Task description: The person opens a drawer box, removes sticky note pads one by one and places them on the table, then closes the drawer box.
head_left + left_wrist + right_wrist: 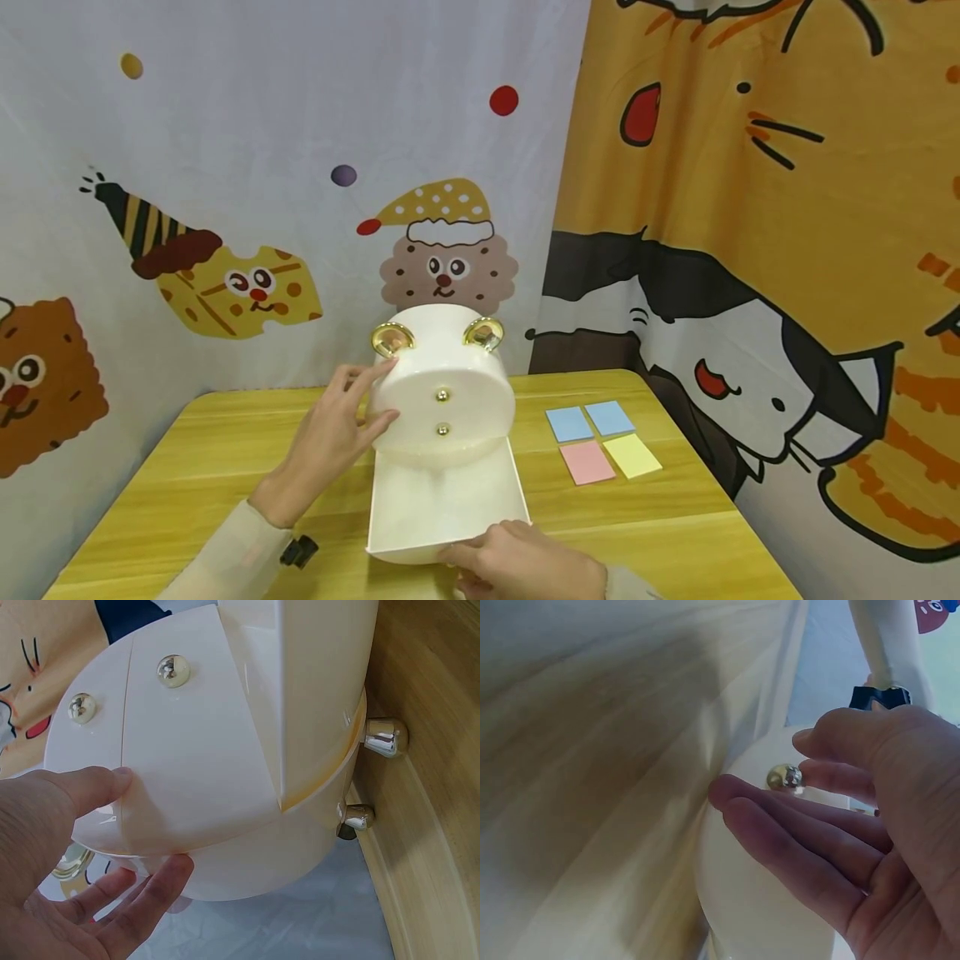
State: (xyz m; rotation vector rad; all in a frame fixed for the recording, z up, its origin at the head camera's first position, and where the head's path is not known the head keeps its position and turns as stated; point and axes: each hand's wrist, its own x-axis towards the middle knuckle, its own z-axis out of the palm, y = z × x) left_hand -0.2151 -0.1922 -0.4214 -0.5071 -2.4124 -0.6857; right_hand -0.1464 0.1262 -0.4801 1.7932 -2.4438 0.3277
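A glossy white storage box [442, 375] with gold ears stands on the table, its bottom drawer [446, 500] pulled out toward me. My left hand [337, 425] grips the box's left edge. In the left wrist view, its thumb [97, 787] lies on the front face and its fingers [154, 900] reach round the curved side. My right hand [517, 562] is at the drawer's front. In the right wrist view, its long fingers [802, 847] lie nearly straight beside the drawer's gold knob [784, 778], with the thumb apart from the knob. The drawer shows nothing inside.
Right of the box lie two blue sticky-note pads [588, 421], a pink pad [587, 462] and a yellow pad [633, 456]. The wooden table [637, 533] meets printed cartoon curtains [247, 125] behind and at the right.
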